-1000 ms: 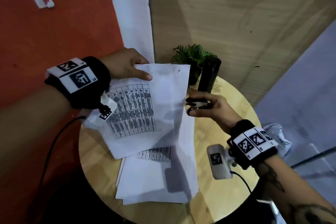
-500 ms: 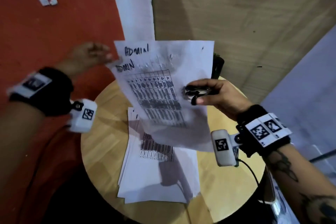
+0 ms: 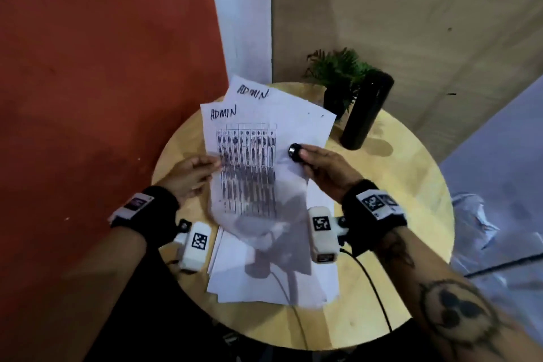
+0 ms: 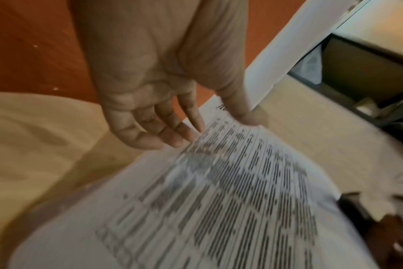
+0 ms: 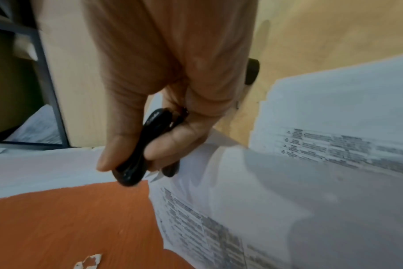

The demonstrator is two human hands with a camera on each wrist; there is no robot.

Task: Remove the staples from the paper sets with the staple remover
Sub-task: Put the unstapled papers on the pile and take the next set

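A paper set [image 3: 264,132] headed "ADMIN", printed with a table, hangs tilted above the round wooden table [image 3: 396,185]. My left hand [image 3: 199,173] pinches its left edge; in the left wrist view the thumb lies on the printed face [image 4: 219,200] and the fingers [image 4: 173,138] meet the edge. My right hand [image 3: 308,160] is at the sheet's right edge and grips the black staple remover [image 3: 294,152]. The right wrist view shows thumb and fingers squeezing the remover [image 5: 154,120], its metal tips near the paper [image 5: 253,200]. No staple is visible.
A stack of more sheets [image 3: 264,282] lies on the table under the held set. A tall black cylinder [image 3: 367,109] and a small potted plant [image 3: 338,73] stand at the far edge. A red wall is at the left, crumpled plastic [image 3: 470,214] beyond the right rim.
My left hand let go of the paper's top, swung out left, then came back to its left edge. The right hand turned the set so the heading is on top and lowered it.
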